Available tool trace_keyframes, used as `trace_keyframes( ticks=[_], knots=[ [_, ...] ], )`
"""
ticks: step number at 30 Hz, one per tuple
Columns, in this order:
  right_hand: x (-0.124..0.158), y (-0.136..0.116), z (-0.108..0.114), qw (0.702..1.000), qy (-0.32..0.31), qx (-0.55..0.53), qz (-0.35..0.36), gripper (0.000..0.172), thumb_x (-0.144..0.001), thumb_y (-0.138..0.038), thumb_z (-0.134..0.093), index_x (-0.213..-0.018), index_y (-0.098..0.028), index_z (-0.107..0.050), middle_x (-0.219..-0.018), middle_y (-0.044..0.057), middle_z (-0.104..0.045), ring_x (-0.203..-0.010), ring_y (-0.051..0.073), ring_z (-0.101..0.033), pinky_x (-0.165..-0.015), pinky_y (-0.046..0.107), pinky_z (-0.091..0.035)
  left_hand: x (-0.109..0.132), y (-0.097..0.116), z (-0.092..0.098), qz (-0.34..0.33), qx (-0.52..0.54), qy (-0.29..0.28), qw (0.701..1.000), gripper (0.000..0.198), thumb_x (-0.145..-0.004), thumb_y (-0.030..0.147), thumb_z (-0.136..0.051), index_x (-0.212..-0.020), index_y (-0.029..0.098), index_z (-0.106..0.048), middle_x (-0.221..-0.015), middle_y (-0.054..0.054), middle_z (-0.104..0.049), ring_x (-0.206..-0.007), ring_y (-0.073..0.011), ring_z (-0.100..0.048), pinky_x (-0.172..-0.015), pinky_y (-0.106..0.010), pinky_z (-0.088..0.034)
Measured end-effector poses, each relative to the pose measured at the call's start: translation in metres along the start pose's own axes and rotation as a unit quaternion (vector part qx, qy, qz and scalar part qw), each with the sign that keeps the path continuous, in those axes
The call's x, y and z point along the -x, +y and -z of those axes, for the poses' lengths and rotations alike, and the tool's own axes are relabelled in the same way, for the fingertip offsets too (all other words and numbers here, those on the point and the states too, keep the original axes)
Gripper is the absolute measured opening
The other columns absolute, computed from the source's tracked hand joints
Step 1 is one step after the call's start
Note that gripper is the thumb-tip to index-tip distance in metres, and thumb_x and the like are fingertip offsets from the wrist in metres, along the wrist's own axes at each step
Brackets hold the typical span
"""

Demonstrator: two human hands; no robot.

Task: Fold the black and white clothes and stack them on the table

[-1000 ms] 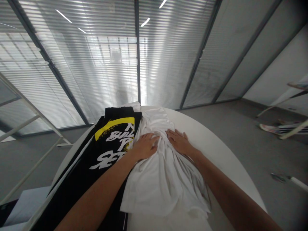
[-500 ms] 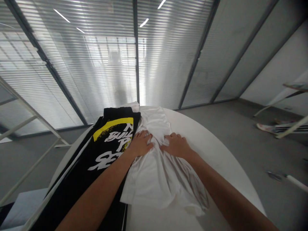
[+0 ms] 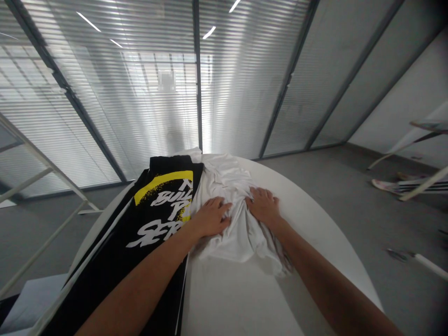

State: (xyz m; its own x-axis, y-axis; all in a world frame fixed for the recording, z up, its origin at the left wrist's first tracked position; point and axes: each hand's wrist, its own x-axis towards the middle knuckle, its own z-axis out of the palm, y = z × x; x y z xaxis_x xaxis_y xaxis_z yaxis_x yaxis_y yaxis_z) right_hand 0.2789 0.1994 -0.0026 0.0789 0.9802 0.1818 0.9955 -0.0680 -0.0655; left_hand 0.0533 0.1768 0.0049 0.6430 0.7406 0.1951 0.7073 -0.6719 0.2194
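- Left hand [image 3: 210, 217] lies palm-down on the white garment [image 3: 233, 219], fingers spread flat, gripping nothing.
- Right hand [image 3: 263, 205] presses the same bunched cloth, fingers slightly curled into the folds.
- The garment sits mid-table [image 3: 245, 298], just beside a black printed shirt [image 3: 154, 219].

Pretty office-y room: a big wall of frosted glass panels [image 3: 147, 93] with horizontal blinds and dark metal frames, ceiling strip lights reflecting in it. Grey floor [image 3: 350, 186] all round, round white table [image 3: 315, 224] in the middle, a white metal frame [image 3: 31, 186] off to the left.
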Motion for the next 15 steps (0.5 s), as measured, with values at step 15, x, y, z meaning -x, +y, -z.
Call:
trace_keyframes(
  ticks=[15],
  knots=[
    [0.005, -0.02, 0.035, 0.997, -0.021, -0.049, 0.057, 0.03, -0.088, -0.02, -0.042, -0.105, -0.022, -0.067, -0.108, 0.01, -0.065, -0.097, 0.022, -0.06, -0.081, 0.031, -0.042, 0.003, -0.011, 0.02, 0.073, -0.053, -0.033, 0.995, 0.05, -0.079, 0.038, -0.057, -0.127, 0.022, -0.056, -0.13, -0.013, -0.054, -0.122, -0.0307, -0.047, -0.105, -0.05, -0.033]
  ],
)
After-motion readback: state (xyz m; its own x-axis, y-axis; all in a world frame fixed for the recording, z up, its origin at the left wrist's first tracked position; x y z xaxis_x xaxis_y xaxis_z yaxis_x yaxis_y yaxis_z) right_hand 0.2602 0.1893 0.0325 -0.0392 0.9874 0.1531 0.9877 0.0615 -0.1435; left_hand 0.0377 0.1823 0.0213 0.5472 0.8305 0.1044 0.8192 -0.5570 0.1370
